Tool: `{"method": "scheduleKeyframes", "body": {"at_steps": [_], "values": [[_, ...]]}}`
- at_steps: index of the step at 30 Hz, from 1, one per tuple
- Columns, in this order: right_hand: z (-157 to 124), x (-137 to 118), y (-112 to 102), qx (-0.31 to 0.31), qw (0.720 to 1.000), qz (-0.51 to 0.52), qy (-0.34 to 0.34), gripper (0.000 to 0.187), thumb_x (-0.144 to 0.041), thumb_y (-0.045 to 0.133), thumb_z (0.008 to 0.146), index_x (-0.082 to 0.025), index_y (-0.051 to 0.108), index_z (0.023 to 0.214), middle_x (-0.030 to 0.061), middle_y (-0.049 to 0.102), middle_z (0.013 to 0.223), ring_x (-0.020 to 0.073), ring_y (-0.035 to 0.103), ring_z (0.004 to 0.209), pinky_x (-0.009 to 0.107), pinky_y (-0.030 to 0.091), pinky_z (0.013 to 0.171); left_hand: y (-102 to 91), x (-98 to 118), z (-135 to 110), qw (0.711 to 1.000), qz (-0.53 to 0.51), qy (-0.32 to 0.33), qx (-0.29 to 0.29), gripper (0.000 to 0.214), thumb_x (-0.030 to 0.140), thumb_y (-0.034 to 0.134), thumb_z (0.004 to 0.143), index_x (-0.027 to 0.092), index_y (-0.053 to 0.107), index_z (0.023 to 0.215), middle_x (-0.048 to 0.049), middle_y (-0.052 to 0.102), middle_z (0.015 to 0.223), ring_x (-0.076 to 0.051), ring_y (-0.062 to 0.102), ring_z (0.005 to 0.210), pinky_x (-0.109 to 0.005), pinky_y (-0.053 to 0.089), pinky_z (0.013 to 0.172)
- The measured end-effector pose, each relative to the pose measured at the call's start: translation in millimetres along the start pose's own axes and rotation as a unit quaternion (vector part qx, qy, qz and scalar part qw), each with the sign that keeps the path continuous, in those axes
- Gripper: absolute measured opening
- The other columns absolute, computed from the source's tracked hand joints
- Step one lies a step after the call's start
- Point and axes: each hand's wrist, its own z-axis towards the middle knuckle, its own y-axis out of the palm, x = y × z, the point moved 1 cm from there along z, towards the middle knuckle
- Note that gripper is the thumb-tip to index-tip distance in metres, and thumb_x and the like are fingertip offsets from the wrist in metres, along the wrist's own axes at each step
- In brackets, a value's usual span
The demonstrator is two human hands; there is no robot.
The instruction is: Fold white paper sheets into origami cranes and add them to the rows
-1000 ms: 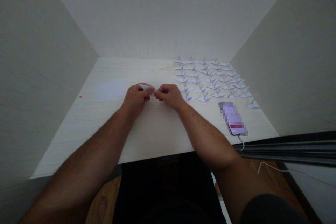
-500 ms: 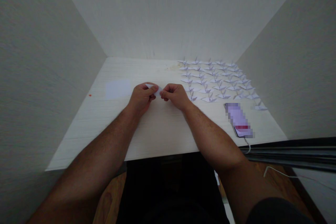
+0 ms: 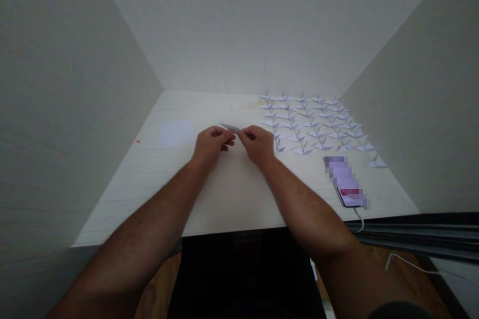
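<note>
Both of my hands meet over the middle of the white table (image 3: 224, 194). My left hand (image 3: 210, 145) and my right hand (image 3: 257, 143) each pinch one end of a small pale folded paper piece (image 3: 230, 127), which sticks up between the fingertips, thin and narrow. Fingers of both hands are closed on it. The hands rest low, just above the table top.
Several finished paper cranes (image 3: 310, 124) stand in rows at the back right. A phone (image 3: 348, 185) with a white cable (image 3: 411, 264) lies near the right front edge. A flat pale paper sheet (image 3: 175, 132) lies at the left. Walls close in on three sides.
The folded paper now looks narrower and flatter between my fingertips. My hands stay together at the same spot; the camera view has tilted slightly.
</note>
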Motion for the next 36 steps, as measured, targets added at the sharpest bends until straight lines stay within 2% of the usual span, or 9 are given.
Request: {"method": "scheduleKeyframes", "body": {"at_steps": [4,8,12,19,26,30,33,36], "values": [[-1.9,-1.6,-1.3,0.015,0.995,-0.058,-0.08,0.014,-0.025,0.06,0.086,-0.021,0.07,0.078,0.0025,0.068,0.075,0.0142,0.061,0.073,0.027,0.048,0.071,3.5,0.9,-2.2,0.996,-0.082,-0.016,-0.034,0.034,0.042,0.079,0.068,0.016,0.059,0.077,-0.0067,0.07,0.084,-0.018,0.069,0.08,-0.027,0.051,0.065],[-3.5,-3.7,-0.7,-0.019,0.993,-0.048,-0.109,0.014,-0.025,0.058,0.088,-0.021,0.071,0.085,0.0047,0.069,0.082,0.0146,0.061,0.078,0.027,0.049,0.073,3.0,2.6,-1.0,0.994,-0.107,-0.024,-0.02,0.034,0.036,0.08,0.066,0.016,0.052,0.07,-0.0017,0.065,0.071,-0.017,0.069,0.075,-0.03,0.054,0.07],[-3.9,-4.9,1.2,-0.043,0.995,-0.02,-0.088,0.015,-0.03,0.063,0.085,-0.021,0.071,0.093,0.0063,0.069,0.089,0.0142,0.059,0.073,0.028,0.05,0.072,1.4,3.9,0.8,0.992,-0.121,-0.022,0.006,0.028,0.029,0.078,0.065,0.015,0.055,0.07,0.001,0.062,0.067,-0.013,0.066,0.065,-0.03,0.056,0.069],[-2.6,-1.9,2.5,-0.031,0.998,0.002,-0.045,0.017,-0.027,0.064,0.08,-0.02,0.072,0.094,0.0041,0.069,0.083,0.0136,0.06,0.068,0.029,0.051,0.07,1.4,4.0,2.4,0.995,-0.083,-0.02,0.045,0.023,0.029,0.075,0.065,0.013,0.062,0.074,-0.0021,0.065,0.067,-0.013,0.064,0.06,-0.028,0.056,0.062],[-3.4,-0.2,4.7,-0.052,0.997,0.049,-0.034,0.026,-0.027,0.063,0.081,-0.021,0.068,0.105,0.0017,0.069,0.083,0.0121,0.061,0.067,0.027,0.051,0.068,0.1,0.9,4.0,0.998,-0.039,0.01,0.04,0.024,0.033,0.074,0.069,0.012,0.069,0.079,-0.0042,0.069,0.073,-0.013,0.064,0.061,-0.028,0.057,0.062],[-3.2,-1.8,3.7,-0.053,0.996,0.067,-0.006,0.03,-0.027,0.063,0.08,-0.023,0.065,0.11,-0.0021,0.065,0.074,0.0109,0.058,0.062,0.026,0.05,0.065,0.1,-0.2,2.4,0.999,-0.01,0.039,0.001,0.027,0.035,0.075,0.069,0.013,0.072,0.084,-0.0054,0.071,0.079,-0.016,0.067,0.069,-0.032,0.059,0.069],[-2.3,-3.3,2.1,-0.044,0.996,0.08,0.004,0.027,-0.028,0.064,0.078,-0.022,0.064,0.105,-0.0031,0.062,0.071,0.0103,0.055,0.059,0.024,0.047,0.06,0.3,2.0,0.4,0.997,0.032,0.068,-0.035,0.031,0.027,0.076,0.068,0.013,0.073,0.096,-0.0051,0.073,0.082,-0.016,0.068,0.072,-0.031,0.058,0.072],[-0.8,-5.3,0.2,-0.04,0.995,0.091,0.003,0.03,-0.026,0.063,0.077,-0.023,0.063,0.106,-0.0018,0.062,0.08,0.0094,0.053,0.06,0.023,0.046,0.058,0.4,7.7,-2.9,0.992,0.09,0.09,-0.026,0.053,0.019,0.074,0.067,0.017,0.066,0.12,-0.0017,0.072,0.073,-0.015,0.067,0.063,-0.028,0.055,0.065]]}}
